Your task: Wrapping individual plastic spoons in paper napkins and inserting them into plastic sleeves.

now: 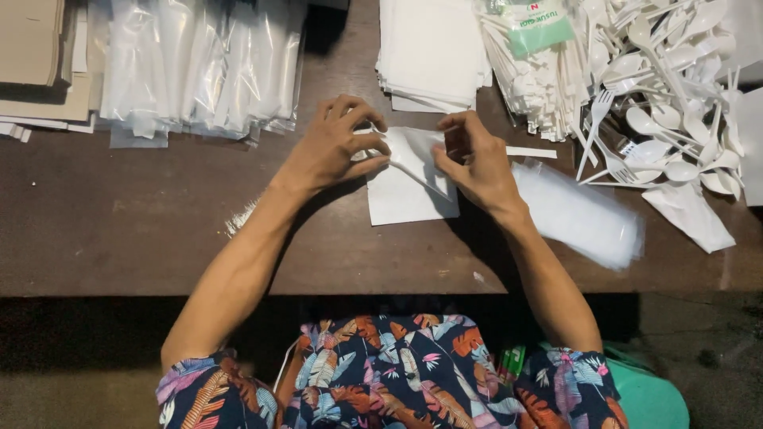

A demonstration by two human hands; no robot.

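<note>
A white paper napkin (pixel 401 199) lies on the dark wooden table (pixel 143 238) in front of me, its upper part folded over. My left hand (pixel 334 147) pinches the napkin's left top corner. My right hand (pixel 473 163) grips the folded edge on the right side. A thin white stick (pixel 531 152), perhaps a wrapped toothpick, pokes out to the right of my right hand.
A stack of white napkins (pixel 429 52) sits behind my hands. White plastic spoons and forks (pixel 664 95) are heaped at the back right, with packed toothpicks (pixel 536 71). Clear plastic sleeves (pixel 580 214) lie at right; more clear bags (pixel 199 67) and cardboard (pixel 36 59) at back left.
</note>
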